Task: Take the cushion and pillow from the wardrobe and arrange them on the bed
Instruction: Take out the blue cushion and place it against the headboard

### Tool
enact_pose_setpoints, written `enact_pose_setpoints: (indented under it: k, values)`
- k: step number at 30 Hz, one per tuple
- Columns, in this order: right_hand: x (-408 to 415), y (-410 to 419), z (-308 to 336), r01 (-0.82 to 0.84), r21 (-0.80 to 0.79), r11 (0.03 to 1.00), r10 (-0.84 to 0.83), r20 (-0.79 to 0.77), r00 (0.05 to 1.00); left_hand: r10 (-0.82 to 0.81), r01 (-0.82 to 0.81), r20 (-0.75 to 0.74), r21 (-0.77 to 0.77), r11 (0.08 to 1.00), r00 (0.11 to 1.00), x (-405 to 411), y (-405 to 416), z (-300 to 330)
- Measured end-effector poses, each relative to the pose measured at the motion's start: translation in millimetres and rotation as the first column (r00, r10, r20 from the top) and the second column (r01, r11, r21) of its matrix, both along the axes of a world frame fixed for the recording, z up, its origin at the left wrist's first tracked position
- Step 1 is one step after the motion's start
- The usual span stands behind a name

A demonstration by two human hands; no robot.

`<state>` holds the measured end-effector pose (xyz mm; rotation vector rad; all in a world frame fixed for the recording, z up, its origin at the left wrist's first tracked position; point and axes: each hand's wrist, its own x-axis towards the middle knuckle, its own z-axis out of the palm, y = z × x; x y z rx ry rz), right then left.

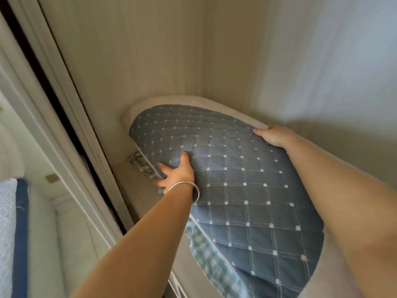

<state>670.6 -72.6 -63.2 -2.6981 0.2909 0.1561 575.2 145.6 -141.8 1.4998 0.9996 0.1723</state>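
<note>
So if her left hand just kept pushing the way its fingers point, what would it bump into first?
It is already on it: the left hand presses the blue quilted pillow. Beyond that lies the wardrobe's back wall, though depth is hard to judge.

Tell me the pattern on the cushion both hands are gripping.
Head view: cushion is slate blue, white grid lines with dots.

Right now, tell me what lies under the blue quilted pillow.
Under the blue quilted pillow, green checked fabric shows along its left edge, by the left hand. The pillow covers the rest of it, so what that fabric belongs to cannot be told.
</note>
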Motion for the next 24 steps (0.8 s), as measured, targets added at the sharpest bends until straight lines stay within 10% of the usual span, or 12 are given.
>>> enact_pose_setpoints:
  k: [4,9,24]
  values:
    - [12,-4,1,0.021,0.142,0.990,-0.014,-0.044,0.999,0.115,-0.106,0.043,-0.182,0.978,0.992,1,18,-7]
    - [2,-1,3,0.104,-0.043,0.994,-0.097,0.134,0.986,0.144,-0.059,0.164,-0.440,0.896,0.976,-7,31,-2]
    - [-139,-13,38,0.330,0.495,0.804,-0.429,0.098,0.898,-0.051,0.082,0.471,-0.046,0.996,0.881,-109,30,103]
